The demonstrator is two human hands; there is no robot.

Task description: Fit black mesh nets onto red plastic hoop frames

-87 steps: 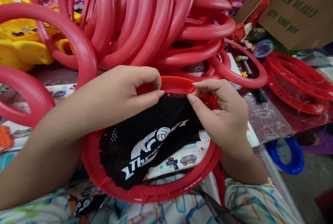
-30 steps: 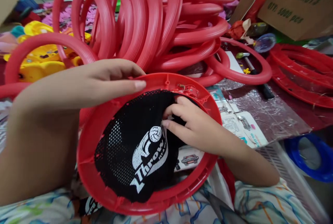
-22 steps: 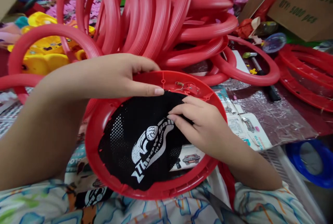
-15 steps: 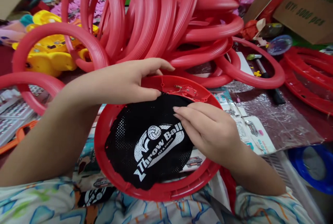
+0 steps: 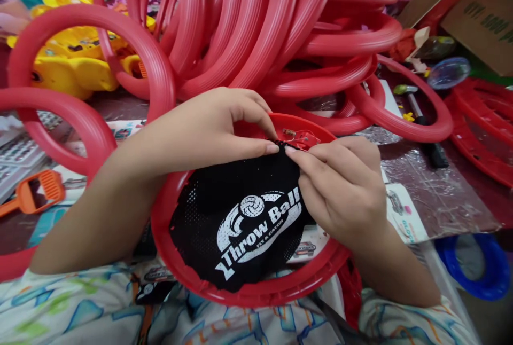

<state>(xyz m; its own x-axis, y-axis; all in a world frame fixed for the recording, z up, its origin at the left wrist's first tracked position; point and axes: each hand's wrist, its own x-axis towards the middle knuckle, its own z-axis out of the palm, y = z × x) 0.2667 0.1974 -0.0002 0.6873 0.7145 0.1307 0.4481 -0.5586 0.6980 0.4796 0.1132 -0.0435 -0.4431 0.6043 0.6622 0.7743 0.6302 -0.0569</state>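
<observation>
A red plastic ring frame (image 5: 276,289) rests before me, close to my lap. Black mesh fabric (image 5: 204,185) printed with white "Throw Ball" lettering spans much of it. At the mesh's upper edge, my left hand (image 5: 232,126) pinches the fabric between thumb and fingers. My right hand (image 5: 344,185) pinches the same edge just beside it, fingertips almost touching the left thumb. Behind the fingertips, a small red part with wires (image 5: 303,138) sits inside the frame. At the lower right the mesh stands apart from the ring, and a printed sheet shows through.
Many ribbed red rings (image 5: 256,30) pile up behind the frame. Yellow plastic pieces (image 5: 74,75) and an orange scoop-like tool (image 5: 40,193) are on the left. To the right are a black-handled tool (image 5: 435,150), more red frames (image 5: 476,131), blue rings (image 5: 491,275) and a cardboard box (image 5: 484,19).
Both hands have come together at the mesh's upper edge. The left fingers have closed onto the fabric, and my right hand has moved up to it. The view has shifted slightly.
</observation>
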